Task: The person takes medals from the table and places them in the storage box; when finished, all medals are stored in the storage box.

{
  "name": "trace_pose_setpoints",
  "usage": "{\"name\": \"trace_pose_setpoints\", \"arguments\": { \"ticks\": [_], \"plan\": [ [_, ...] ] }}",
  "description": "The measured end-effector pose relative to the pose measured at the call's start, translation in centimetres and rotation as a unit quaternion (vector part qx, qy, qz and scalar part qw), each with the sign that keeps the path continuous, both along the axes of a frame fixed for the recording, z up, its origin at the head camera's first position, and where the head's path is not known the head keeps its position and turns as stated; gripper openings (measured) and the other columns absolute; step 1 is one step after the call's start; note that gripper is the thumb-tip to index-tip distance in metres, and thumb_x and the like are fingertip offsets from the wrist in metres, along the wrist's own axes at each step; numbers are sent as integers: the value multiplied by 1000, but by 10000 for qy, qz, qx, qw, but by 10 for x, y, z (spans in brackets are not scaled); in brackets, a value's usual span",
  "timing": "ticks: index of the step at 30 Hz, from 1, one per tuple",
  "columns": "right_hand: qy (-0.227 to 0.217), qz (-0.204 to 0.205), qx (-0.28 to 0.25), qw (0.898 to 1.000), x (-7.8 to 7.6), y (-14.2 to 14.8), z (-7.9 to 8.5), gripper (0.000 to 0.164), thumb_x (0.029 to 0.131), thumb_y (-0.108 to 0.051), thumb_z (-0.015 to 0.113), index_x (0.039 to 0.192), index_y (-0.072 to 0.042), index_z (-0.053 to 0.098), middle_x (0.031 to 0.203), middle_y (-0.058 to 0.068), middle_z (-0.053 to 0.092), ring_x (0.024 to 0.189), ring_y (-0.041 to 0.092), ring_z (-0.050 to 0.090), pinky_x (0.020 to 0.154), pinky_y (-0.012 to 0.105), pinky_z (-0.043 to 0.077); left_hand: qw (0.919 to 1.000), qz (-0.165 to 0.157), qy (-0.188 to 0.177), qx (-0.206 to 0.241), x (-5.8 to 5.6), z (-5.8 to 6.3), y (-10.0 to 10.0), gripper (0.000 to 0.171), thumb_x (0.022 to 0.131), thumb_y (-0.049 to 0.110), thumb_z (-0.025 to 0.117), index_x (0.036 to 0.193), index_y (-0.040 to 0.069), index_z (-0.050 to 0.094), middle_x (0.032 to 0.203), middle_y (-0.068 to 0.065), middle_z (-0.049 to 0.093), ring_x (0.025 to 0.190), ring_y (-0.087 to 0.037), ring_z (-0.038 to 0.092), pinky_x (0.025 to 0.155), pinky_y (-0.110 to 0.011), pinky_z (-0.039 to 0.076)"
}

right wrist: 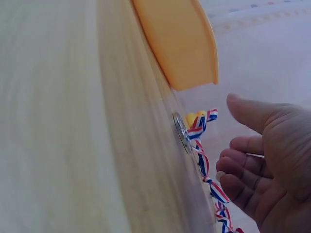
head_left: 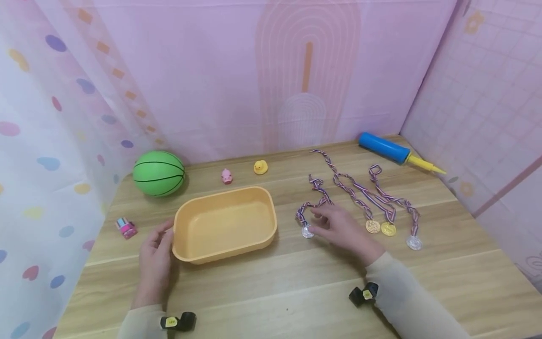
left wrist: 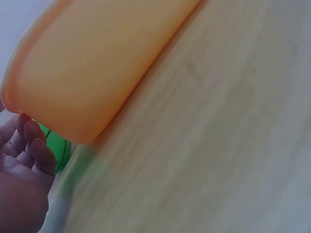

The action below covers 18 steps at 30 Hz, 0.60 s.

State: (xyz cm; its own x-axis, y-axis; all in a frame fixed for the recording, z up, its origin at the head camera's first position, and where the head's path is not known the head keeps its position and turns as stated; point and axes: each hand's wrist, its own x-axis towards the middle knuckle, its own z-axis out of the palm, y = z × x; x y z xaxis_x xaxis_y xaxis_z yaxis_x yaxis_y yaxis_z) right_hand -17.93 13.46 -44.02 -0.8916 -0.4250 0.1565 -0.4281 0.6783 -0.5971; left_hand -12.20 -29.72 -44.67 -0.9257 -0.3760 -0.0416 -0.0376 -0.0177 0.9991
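Note:
My left hand (head_left: 154,261) is at the left end of an orange-yellow plastic basin (head_left: 224,252), its loosely bent fingers right at the outer wall under the rim. In the left wrist view the fingertips (left wrist: 41,150) overlap the basin's end. Over a silver medal (head_left: 307,231) with a twisted striped ribbon (head_left: 301,211) hovers my right hand (head_left: 345,230), thumb and fingers apart and holding nothing. It hides part of that ribbon. The right wrist view has the medal (right wrist: 182,133) lying flat, with the hand beside its ribbon (right wrist: 204,162).
Right of my right hand lie two gold medals (head_left: 372,226) and another silver medal (head_left: 414,243) on ribbons. A blue pump (head_left: 385,148) lies behind them. A green ball (head_left: 158,173), pink toy (head_left: 227,176), yellow duck (head_left: 260,167) and small pink item (head_left: 126,228) surround the basin.

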Motion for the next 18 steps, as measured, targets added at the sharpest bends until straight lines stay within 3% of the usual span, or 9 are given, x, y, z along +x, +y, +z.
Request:
{"name": "trace_pose_setpoints", "arguments": {
  "ticks": [2, 5, 11, 18],
  "plan": [
    [-188, -61, -39, 9998, -1, -3, -1, 51, 86, -37, 72, 127, -8, 61, 104, 0, 64, 89, 12, 58, 75, 28, 52, 9996, 113, 148, 191, 0, -2, -1, 37, 97, 15, 58, 130, -1, 52, 96, -6, 59, 83, -12, 59, 70, -20, 55],
    [-384, -151, 23, 9991, 0, -4, -3, 51, 84, -36, 75, 125, -9, 62, 99, -3, 62, 86, 11, 56, 74, 27, 51, 9994, 270, 217, -61, 0, -6, -1, 32, 95, 7, 59, 125, -2, 56, 84, -1, 59, 73, -8, 55, 60, -15, 51],
    [-511, -182, 306, 9981, -2, -6, -7, 47, 82, -36, 76, 121, -13, 65, 93, -5, 61, 81, 9, 54, 73, 27, 50, 9981, 371, 466, 132, -3, -11, -1, 28, 92, 0, 62, 120, -4, 59, 82, -2, 61, 68, -8, 53, 53, -15, 47],
    [-554, -253, 478, 9970, -5, -12, -10, 41, 80, -34, 78, 114, -12, 69, 85, -7, 60, 77, 11, 52, 71, 28, 48, 9982, 279, 506, 147, -1, -12, -4, 30, 91, -1, 62, 121, -4, 59, 81, -1, 61, 63, -7, 51, 48, -15, 44]
  ]
}}
